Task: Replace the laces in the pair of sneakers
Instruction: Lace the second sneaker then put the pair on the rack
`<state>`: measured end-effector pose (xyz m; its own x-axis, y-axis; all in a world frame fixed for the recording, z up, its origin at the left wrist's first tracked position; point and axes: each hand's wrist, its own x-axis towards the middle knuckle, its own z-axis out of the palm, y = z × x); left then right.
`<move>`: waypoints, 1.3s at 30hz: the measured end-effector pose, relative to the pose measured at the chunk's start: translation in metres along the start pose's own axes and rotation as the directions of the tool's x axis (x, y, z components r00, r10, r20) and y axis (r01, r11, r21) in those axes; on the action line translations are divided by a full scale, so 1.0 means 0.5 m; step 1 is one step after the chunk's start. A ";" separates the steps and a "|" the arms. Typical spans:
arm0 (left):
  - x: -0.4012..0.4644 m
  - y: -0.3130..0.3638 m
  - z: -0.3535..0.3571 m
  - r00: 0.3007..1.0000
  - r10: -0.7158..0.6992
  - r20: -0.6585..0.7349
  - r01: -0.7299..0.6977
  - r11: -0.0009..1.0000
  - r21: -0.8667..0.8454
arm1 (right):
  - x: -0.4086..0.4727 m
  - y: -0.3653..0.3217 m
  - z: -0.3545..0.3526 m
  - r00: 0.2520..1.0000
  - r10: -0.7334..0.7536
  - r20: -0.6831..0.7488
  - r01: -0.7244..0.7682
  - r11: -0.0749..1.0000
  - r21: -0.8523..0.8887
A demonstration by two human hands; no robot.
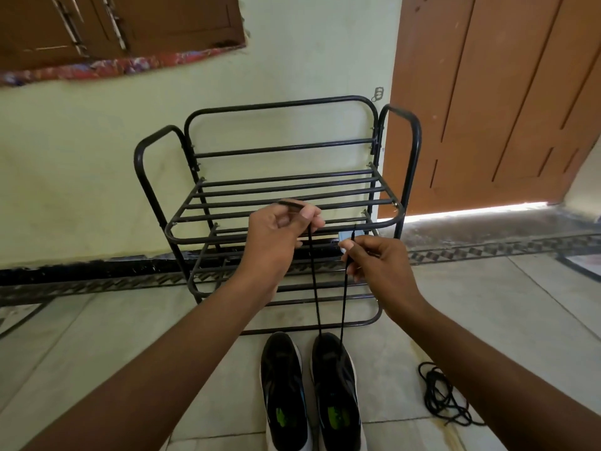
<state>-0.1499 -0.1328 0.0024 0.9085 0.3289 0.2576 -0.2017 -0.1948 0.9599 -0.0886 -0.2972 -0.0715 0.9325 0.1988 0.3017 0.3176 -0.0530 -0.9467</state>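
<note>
the left hand and right hand are each pinching an end of the black lace, holding it taut above the right sneaker.

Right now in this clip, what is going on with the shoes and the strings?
A person is lacing the right-hand black sneaker. The left hand and right hand each pinch one end of a thin black lace, pulled up taut from that shoe. The left-hand black sneaker shows no lace. A loose black cord lies tangled on the tiled floor, in front of a black metal rack.
</note>
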 end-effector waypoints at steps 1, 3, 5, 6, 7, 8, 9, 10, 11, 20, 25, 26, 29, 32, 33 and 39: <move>0.004 0.008 0.001 1.000 0.008 0.001 -0.008 1.000 0.008 | 0.000 -0.002 -0.001 1.000 -0.011 0.001 0.011 1.000 -0.011; 0.012 0.021 0.004 1.000 0.023 0.000 -0.023 1.000 0.021 | 0.001 -0.004 -0.002 1.000 -0.029 0.005 0.029 0.999 -0.025; 0.020 0.032 0.004 0.999 0.044 -0.005 -0.044 0.999 0.027 | 0.003 -0.010 -0.001 0.999 -0.035 0.000 0.035 0.999 -0.022; 0.024 0.035 0.004 0.999 0.054 -0.008 -0.054 0.998 0.024 | 0.004 -0.010 0.000 0.999 -0.033 -0.003 0.033 0.999 -0.014; 0.028 0.039 0.003 0.998 0.063 -0.011 -0.063 0.998 0.017 | 0.004 -0.010 0.000 1.000 -0.029 -0.007 0.029 1.000 -0.003; 0.031 0.041 0.003 0.997 0.072 -0.014 -0.072 0.997 0.011 | 0.005 -0.009 0.000 1.000 -0.024 -0.010 0.024 1.000 0.009; 0.033 0.043 0.003 0.996 0.083 -0.016 -0.082 0.997 0.010 | 0.006 -0.009 0.000 1.000 -0.016 -0.014 0.016 1.000 0.019; 0.037 0.044 0.003 0.995 0.096 -0.016 -0.096 0.995 0.018 | 0.007 -0.008 0.001 1.000 -0.005 -0.017 0.005 1.000 0.027; 0.040 0.042 0.003 0.994 0.108 -0.014 -0.108 0.994 0.033 | 0.007 -0.006 0.003 1.000 0.007 -0.020 -0.006 0.999 0.036; 0.055 0.043 0.005 0.984 0.179 -0.013 -0.177 0.978 0.107 | 0.008 -0.007 0.015 0.999 -0.039 0.011 0.039 0.999 0.024; 0.059 0.041 0.012 0.974 0.224 -0.022 -0.220 0.967 0.133 | 0.008 -0.006 0.020 0.997 -0.081 0.002 0.081 0.997 -0.016; 0.060 0.042 0.013 0.973 0.229 -0.030 -0.223 0.965 0.141 | 0.008 -0.005 0.020 0.997 -0.083 -0.003 0.083 0.996 -0.020; 0.062 0.044 0.015 0.969 0.243 -0.039 -0.235 0.961 0.147 | 0.009 -0.004 0.019 0.996 -0.090 -0.016 0.090 0.996 -0.024; 0.062 0.046 0.014 0.966 0.257 -0.032 -0.249 0.956 0.159 | 0.010 -0.004 0.018 0.994 -0.104 -0.017 0.104 0.994 -0.028; 0.061 0.046 0.014 0.965 0.262 -0.031 -0.253 0.953 0.164 | 0.011 -0.003 0.017 0.994 -0.104 -0.016 0.103 0.994 -0.030; 0.063 0.047 0.016 0.961 0.276 -0.022 -0.269 0.949 0.167 | 0.013 -0.001 0.014 0.994 -0.112 -0.011 0.112 0.993 -0.044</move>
<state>-0.1232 -0.1344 0.0324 0.8092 0.2830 0.5149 -0.3744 -0.4271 0.8231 -0.0838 -0.2888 -0.0699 0.8927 0.1930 0.4072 0.4270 -0.0733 -0.9013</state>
